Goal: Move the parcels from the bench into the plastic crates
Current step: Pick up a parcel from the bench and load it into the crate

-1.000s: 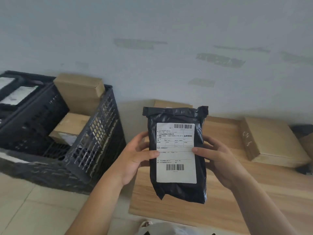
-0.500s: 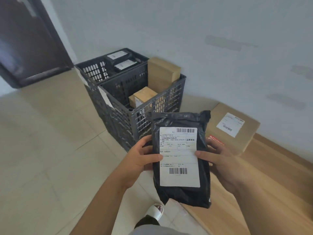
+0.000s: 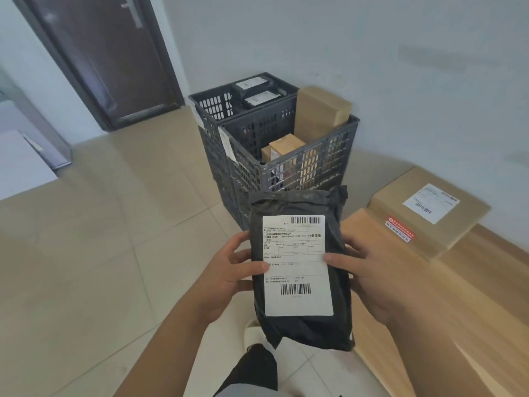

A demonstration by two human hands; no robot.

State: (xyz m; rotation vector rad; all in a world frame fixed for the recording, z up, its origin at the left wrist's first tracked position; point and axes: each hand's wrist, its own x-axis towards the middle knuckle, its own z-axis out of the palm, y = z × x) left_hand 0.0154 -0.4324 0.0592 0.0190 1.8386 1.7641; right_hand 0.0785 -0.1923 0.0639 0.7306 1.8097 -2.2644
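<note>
Gripping from both sides, the black poly mailer (image 3: 300, 270) is held upright between the left hand (image 3: 229, 277) and the right hand (image 3: 372, 277), thumbs laid across the white shipping label (image 3: 296, 265), fingers curled round the edges behind. It's carried in the air over the floor, near the front crate (image 3: 289, 167) and just off the end of the wooden bench (image 3: 472, 325).

Handling-wise, it looks like a soft bag: the film is wrinkled and slack at the bottom corner, so a light, floppy, slightly slick parcel is to be expected. Best taken by the long edges mid-height, where the contents give some body, not by the loose sealed flap up top.

Cardboard boxes (image 3: 320, 113) are already seen in the front crate, black parcels in the back crate (image 3: 217, 104). One labelled carton (image 3: 426, 213) is left on the bench.
</note>
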